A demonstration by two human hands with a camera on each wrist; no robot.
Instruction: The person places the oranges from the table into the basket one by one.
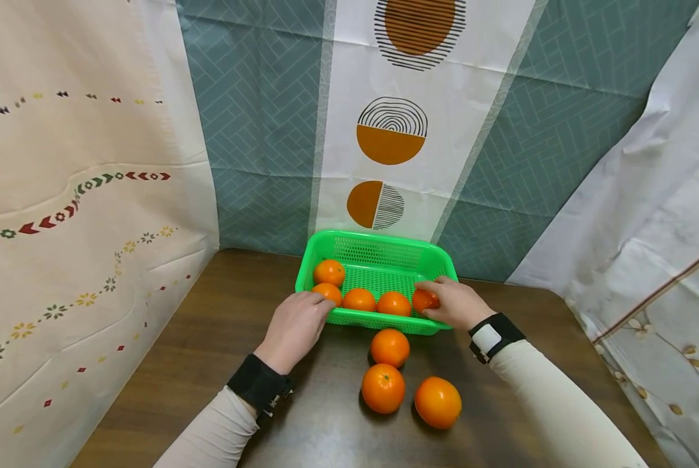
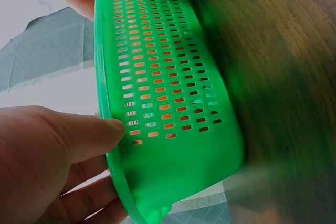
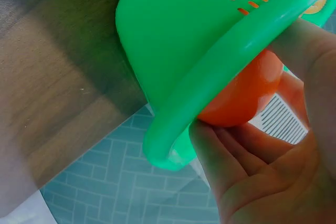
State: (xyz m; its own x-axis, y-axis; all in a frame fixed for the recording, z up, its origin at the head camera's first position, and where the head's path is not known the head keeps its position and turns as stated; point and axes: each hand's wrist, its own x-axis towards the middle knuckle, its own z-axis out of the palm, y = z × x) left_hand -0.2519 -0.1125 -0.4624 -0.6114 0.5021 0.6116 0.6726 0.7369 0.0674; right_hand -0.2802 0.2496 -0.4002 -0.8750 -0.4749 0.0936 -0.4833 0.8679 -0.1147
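Left hand point(image 1: 295, 330) on the green basket point(image 1: 379, 251), right hand point(image 1: 456, 303) round an orange point(image 1: 424, 300)

From where I stand, the basket sits by the middle of the far edge of the tabletop point(image 1: 320, 413), in front of a patterned curtain point(image 1: 256, 130). Five oranges lie in it: four in a row along the near wall, the rightmost in the right hand, and one behind the row's left end. Three loose oranges point(image 1: 383, 389) rest on the tabletop between the basket and the near edge, one of them just beside the basket.

The head view hides most of the left fingers; the left wrist view shows the thumb outside the rim and other fingers behind it, clamped on the basket near its near left corner. It also shows orange colour through the slots. The right wrist view makes plain what the head view partly covers: fingers on both sides of the orange, clamped on it just inside the rim.

Both forearms reach in from the near edge and slant toward each other. The left hand is back upward; the right reaches over the basket's near right corner. Each wrist wears a black band point(image 1: 258, 385).
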